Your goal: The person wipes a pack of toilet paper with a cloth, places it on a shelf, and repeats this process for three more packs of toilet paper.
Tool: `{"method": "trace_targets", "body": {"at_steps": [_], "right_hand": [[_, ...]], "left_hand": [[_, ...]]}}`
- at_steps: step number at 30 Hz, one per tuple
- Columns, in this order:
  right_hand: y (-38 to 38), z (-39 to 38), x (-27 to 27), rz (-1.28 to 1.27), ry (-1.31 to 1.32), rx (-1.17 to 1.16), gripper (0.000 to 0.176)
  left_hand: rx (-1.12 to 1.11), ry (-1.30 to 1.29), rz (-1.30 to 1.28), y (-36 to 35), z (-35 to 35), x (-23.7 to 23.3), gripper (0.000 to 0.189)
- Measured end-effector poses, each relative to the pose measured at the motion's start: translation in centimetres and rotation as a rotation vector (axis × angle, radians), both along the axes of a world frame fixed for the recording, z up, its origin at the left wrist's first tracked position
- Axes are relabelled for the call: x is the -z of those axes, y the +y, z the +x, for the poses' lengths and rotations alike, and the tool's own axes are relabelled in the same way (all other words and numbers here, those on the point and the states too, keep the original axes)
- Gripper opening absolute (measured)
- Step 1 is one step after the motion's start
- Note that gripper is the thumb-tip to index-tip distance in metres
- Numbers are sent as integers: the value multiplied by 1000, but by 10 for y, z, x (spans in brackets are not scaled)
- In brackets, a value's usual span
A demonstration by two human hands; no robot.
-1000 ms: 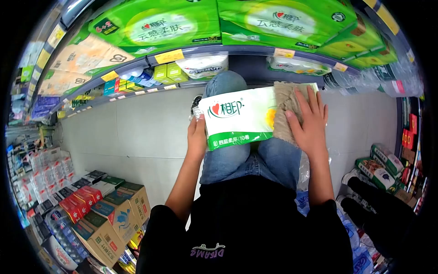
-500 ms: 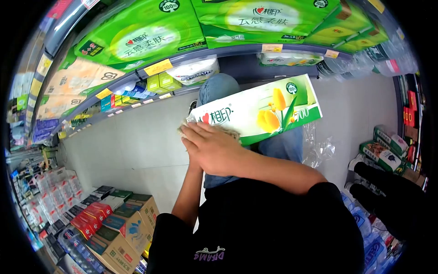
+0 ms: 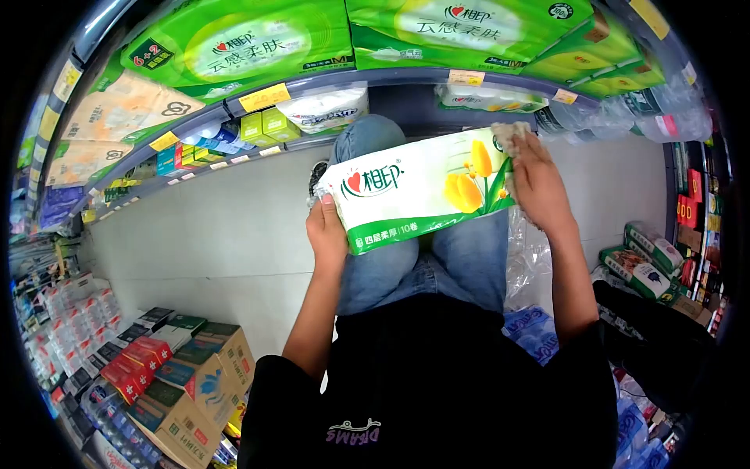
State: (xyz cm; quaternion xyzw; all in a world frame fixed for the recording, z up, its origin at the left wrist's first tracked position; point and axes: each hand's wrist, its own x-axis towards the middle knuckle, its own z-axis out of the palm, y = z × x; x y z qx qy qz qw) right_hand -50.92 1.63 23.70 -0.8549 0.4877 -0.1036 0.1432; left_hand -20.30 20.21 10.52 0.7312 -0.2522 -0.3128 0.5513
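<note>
A long white and green pack of toilet rolls [image 3: 422, 184], printed with yellow tulips, lies across my knees. My left hand [image 3: 326, 228] grips its left end, the thumb on top near the crinkled clear wrap. At the opposite end, my right hand [image 3: 541, 186] presses a beige cloth [image 3: 511, 141] against the pack's right edge. The cloth is bunched under my fingers and covers the pack's upper right corner. The underside of the pack is hidden.
In front, a shelf [image 3: 422, 76] carries large green tissue packs [image 3: 258, 47], with smaller packs on the lower level. Cartons [image 3: 191, 418] stand on the floor at left. Clear plastic wrap [image 3: 528, 262] lies right of my legs. A person's dark-clothed legs [image 3: 648, 320] are at right.
My right hand has moved with the cloth from the pack's left end to its right end. My left hand now shows at the left end, and the pack sits more level.
</note>
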Motion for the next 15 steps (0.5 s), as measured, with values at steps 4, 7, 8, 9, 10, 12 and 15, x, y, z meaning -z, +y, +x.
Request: {"method": "trace_targets", "body": {"at_steps": [4,7,8,9,10,12,15], "right_hand": [[-3,-7,10,14,-90,124,42],[1,0,11,20,-125,172,41],[1,-1,12,20,-151,166,42],[1,-3,15,16,-176,163,42],[-1,-6,16,8,-200,162,42],[-1,-6,15,38,-266,164,42],[-8,-19,25,163,-468,177,40]], "left_hand": [[36,-21,31,3,5,3,37],[34,-149,22,1,9,-27,32],[36,-212,3,0,9,-38,35],[55,-157,34,8,22,-31,54],[75,-190,-21,11,35,-30,56],[173,-239,-108,4,43,-37,57],[353,-141,-170,-17,39,-58,51]]}}
